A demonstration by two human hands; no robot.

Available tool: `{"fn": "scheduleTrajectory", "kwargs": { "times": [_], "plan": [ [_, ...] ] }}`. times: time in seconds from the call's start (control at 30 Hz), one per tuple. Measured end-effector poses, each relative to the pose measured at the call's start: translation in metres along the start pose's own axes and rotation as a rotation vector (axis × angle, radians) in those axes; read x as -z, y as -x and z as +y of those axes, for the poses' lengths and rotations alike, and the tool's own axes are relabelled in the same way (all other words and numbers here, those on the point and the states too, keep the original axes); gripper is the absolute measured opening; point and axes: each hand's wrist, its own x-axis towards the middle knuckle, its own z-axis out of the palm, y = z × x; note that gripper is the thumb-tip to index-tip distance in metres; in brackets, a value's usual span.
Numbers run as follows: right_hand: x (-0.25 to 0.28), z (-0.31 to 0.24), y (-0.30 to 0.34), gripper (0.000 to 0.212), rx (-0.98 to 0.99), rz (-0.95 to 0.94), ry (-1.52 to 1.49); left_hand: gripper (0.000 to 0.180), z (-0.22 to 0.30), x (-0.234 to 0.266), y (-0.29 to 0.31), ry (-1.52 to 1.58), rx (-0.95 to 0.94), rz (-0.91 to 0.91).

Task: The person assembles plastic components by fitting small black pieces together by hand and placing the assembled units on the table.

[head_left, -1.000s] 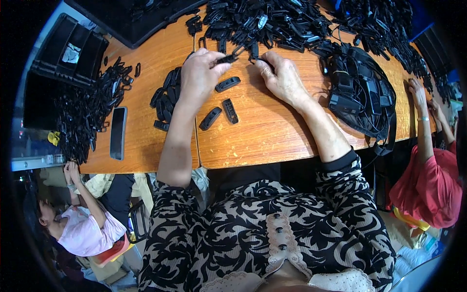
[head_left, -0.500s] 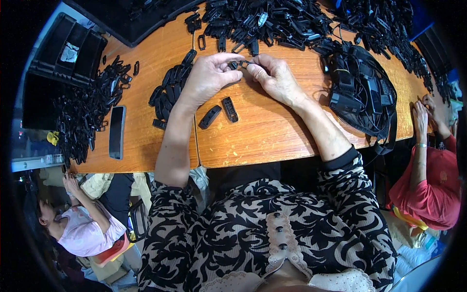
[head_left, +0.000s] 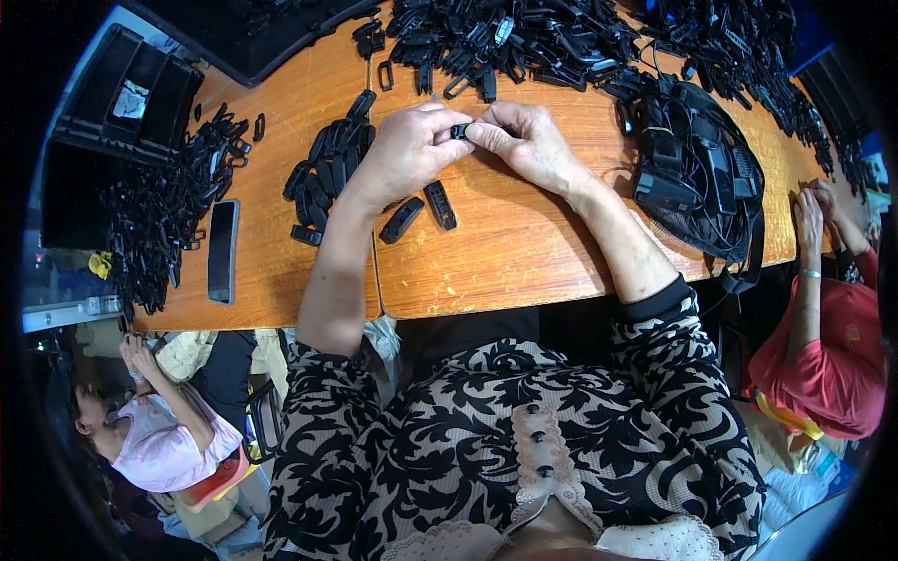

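Note:
Over the middle of the wooden table, my left hand and my right hand meet at a small black plastic part. Thumbs and fingers of both hands pinch it from either side, and they cover most of it. Just below my left hand lie two long black plastic casings, one tilted and one more upright. Beside my left wrist several similar black casings form a loose pile.
A large heap of black plastic parts covers the far side. Another heap lies left, near a phone and black trays. A black mesh bag with cables sits right. Two people sit nearby, one in pink, one in red.
My hands have drawn closer together. An open frame-like end of the black part showed between them before; now only a short, compact bit is visible between the fingertips.

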Motion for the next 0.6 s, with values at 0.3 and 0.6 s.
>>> {"fn": "scheduleTrajectory", "kwargs": {
  "times": [0.3, 0.6],
  "plan": [
    [0.011, -0.013, -0.004, 0.03, -0.158, -0.096, -0.094, 0.027, -0.01, -0.002, 0.0, 0.086, -0.198, -0.014],
    [0.004, -0.01, -0.004, 0.032, -0.198, 0.024, -0.023, 0.028, -0.01, -0.004, -0.002, 0.239, -0.11, -0.052]
  ]
}}
